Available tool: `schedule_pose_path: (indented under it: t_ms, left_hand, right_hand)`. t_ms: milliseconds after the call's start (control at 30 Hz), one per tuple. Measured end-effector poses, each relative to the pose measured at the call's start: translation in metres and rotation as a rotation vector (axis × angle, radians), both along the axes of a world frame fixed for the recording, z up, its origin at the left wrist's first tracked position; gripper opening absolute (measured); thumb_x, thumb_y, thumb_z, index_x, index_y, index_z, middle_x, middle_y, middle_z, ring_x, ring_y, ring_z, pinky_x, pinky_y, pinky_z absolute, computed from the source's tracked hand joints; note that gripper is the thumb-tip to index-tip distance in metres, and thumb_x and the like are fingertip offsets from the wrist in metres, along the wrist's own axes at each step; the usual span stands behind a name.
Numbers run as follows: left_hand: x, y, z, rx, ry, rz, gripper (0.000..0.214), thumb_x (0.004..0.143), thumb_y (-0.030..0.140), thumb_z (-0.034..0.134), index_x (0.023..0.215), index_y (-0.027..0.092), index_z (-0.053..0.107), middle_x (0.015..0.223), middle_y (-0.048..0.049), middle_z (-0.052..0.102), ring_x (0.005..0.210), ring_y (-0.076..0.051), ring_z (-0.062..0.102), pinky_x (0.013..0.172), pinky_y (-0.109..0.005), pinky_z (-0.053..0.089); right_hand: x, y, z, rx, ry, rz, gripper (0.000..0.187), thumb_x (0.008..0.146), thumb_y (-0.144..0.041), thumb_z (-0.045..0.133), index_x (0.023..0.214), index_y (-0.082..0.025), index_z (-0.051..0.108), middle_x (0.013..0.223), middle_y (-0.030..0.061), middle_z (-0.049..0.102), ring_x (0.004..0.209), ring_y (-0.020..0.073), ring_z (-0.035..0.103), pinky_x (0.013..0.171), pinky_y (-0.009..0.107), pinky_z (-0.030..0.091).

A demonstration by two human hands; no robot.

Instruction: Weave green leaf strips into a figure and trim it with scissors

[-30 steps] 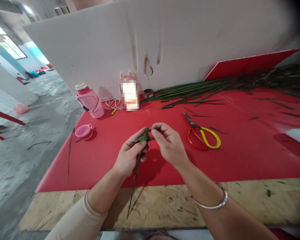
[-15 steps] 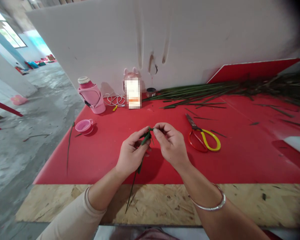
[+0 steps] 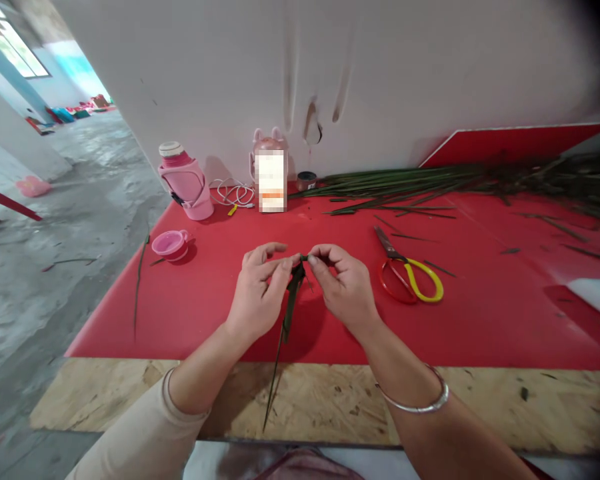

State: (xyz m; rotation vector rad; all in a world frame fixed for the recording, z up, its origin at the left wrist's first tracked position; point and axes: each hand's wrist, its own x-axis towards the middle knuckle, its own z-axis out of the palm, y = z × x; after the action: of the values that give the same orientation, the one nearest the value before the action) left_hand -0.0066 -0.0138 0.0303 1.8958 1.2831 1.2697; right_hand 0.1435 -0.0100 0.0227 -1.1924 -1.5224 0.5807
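Between my two hands, a folded green leaf strip (image 3: 293, 293) hangs over the red table covering, its long thin tail reaching down past the covering's edge. My left hand (image 3: 260, 287) pinches the folded top between thumb and index finger, its other fingers raised. From the other side, my right hand (image 3: 347, 283) pinches the same top with thumb and fingertips. Fingers partly hide the fold itself. Scissors (image 3: 413, 273) with one red and one yellow handle lie to the right of my right hand.
A pink bottle (image 3: 187, 187), a pink cup (image 3: 171, 246), a white cable (image 3: 235, 193) and an upright phone (image 3: 271, 183) stand or lie at the back left. Long green leaves (image 3: 405, 180) are heaped at the back right. Bare chipboard (image 3: 330, 400) forms the table's front edge.
My left hand has shifted its hold up to the fold, and its upper fingers have lifted. The leaf strip now hangs down more freely. My right hand keeps its pinch.
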Motion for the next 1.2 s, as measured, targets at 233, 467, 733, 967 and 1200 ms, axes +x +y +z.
schedule_pose_path:
  t_ms: [233, 467, 733, 967, 1200]
  left_hand:
    - [0.006, 0.003, -0.01, -0.108, -0.247, 0.013, 0.017, 0.076, 0.029, 0.063, 0.087, 0.019, 0.071, 0.083, -0.0037, 0.07, 0.075, -0.015, 0.063, 0.071, -0.026, 0.051]
    - [0.01, 0.002, -0.015, -0.107, -0.283, 0.05, 0.015, 0.073, 0.027, 0.066, 0.084, 0.018, 0.07, 0.08, -0.0028, 0.07, 0.072, -0.013, 0.064, 0.07, -0.025, 0.052]
    - [0.009, 0.001, -0.012, -0.159, -0.296, -0.024, 0.014, 0.074, 0.025, 0.063, 0.083, 0.018, 0.071, 0.08, -0.0031, 0.07, 0.073, -0.013, 0.063, 0.07, -0.025, 0.051]
    - [0.007, 0.009, -0.014, -0.555, -0.687, -0.114, 0.023, 0.065, 0.026, 0.071, 0.085, 0.014, 0.068, 0.072, -0.0016, 0.067, 0.062, -0.009, 0.059, 0.066, -0.024, 0.049]
    - [0.002, 0.017, -0.022, -0.706, -0.716, -0.195, 0.021, 0.065, 0.032, 0.072, 0.074, 0.014, 0.065, 0.062, 0.0009, 0.059, 0.051, -0.006, 0.051, 0.049, -0.018, 0.042]
  right_hand:
    - [-0.003, 0.001, -0.003, -0.127, 0.038, 0.086, 0.013, 0.081, -0.028, 0.054, 0.082, -0.017, 0.06, 0.071, 0.0, 0.061, 0.066, 0.012, 0.055, 0.062, 0.023, 0.044]
    - [0.006, 0.002, 0.0, -0.09, -0.089, 0.146, 0.01, 0.081, -0.026, 0.054, 0.082, -0.018, 0.062, 0.074, 0.0006, 0.063, 0.069, 0.0134, 0.057, 0.067, 0.025, 0.045]
    - [0.012, 0.003, 0.003, 0.076, -0.276, 0.174, 0.009, 0.084, -0.022, 0.052, 0.083, -0.019, 0.061, 0.076, 0.0014, 0.062, 0.073, 0.0141, 0.056, 0.069, 0.025, 0.042]
    - [0.015, 0.005, 0.005, 0.109, -0.388, 0.241, 0.012, 0.086, -0.021, 0.05, 0.083, -0.019, 0.062, 0.074, 0.0027, 0.06, 0.07, 0.015, 0.055, 0.067, 0.027, 0.041]
    - [0.013, 0.008, -0.002, 0.063, -0.304, 0.28, 0.014, 0.086, -0.025, 0.05, 0.082, -0.022, 0.063, 0.08, 0.0031, 0.061, 0.075, 0.0153, 0.056, 0.071, 0.027, 0.043]
